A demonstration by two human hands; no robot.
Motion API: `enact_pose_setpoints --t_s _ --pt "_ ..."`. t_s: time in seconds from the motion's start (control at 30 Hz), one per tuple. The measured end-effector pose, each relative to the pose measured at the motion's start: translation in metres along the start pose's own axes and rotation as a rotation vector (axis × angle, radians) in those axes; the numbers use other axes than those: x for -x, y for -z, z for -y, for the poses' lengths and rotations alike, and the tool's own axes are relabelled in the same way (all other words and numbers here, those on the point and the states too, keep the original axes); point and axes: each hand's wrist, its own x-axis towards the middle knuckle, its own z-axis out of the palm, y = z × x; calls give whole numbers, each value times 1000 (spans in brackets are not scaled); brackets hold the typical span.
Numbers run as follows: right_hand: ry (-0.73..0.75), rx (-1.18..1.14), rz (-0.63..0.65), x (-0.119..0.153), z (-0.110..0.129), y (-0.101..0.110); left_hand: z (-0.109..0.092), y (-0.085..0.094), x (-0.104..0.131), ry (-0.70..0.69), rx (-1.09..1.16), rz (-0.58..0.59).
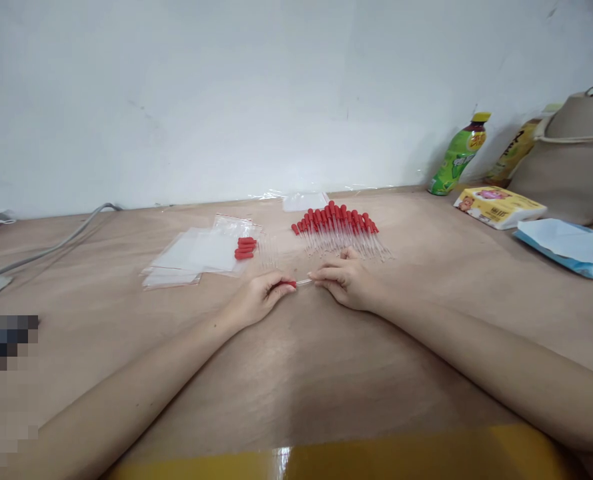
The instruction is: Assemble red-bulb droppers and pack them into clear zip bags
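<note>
Between thumb and fingers, my left hand (263,295) pinches a red rubber dropper bulb (291,284). My right hand (345,280) grips a thin clear glass dropper tube (304,282) whose end meets the bulb; how far it sits inside cannot be seen. Behind my right hand lies a fanned pile of droppers with red bulbs (333,223), their glass tips toward me. Several loose red bulbs (246,248) rest beyond my left hand on clear plastic bags (201,250). Beside them are several bare glass tubes (268,252).
At the back right stand a green drink bottle (456,157), a yellow tissue pack (499,207), a beige bag (569,160) and a blue-and-white packet (569,247). A grey cable (76,233) runs along the left. Yellow tape (351,457) covers the table's near edge.
</note>
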Motion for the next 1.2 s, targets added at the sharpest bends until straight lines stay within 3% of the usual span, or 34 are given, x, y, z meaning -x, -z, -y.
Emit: enact_pose_setpoints --t_s 0.2,0.53,1.2 --pt "32 167 -15 0 7 3 0 -1 -1 18 -53 17" --pt "12 159 4 -7 17 3 -2 -2 -1 -51 -109 -28" --pt "-108 109 207 -13 20 -4 1 -5 -4 -192 -161 -77"
